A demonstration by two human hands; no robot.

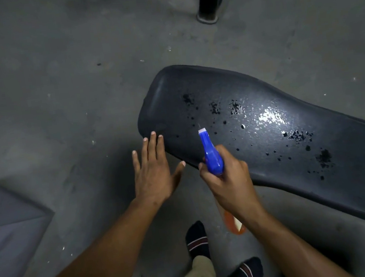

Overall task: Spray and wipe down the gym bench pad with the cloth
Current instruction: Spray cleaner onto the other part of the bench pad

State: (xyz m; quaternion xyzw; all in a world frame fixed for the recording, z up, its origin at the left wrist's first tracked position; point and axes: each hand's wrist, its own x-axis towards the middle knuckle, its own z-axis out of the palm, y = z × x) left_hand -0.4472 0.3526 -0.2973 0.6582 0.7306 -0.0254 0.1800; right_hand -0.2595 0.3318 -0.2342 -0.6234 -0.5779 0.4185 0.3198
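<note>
A long black bench pad (pixel 270 140) runs from the centre toward the lower right, speckled with wet dark droplets and a shiny wet patch. My right hand (pixel 226 179) grips a spray bottle (pixel 212 155) with a blue trigger head and an orange body, its nozzle pointing at the pad's near end. My left hand (pixel 154 170) is open with fingers spread, fingertips at the pad's rounded left end. No cloth is visible.
Grey concrete floor (pixel 54 85) lies all around. A black post with a rubber foot (pixel 208 7) stands at the top. A grey flat pad or mat corner (pixel 6 219) sits at the left. My feet in dark striped socks (pixel 197 241) are below.
</note>
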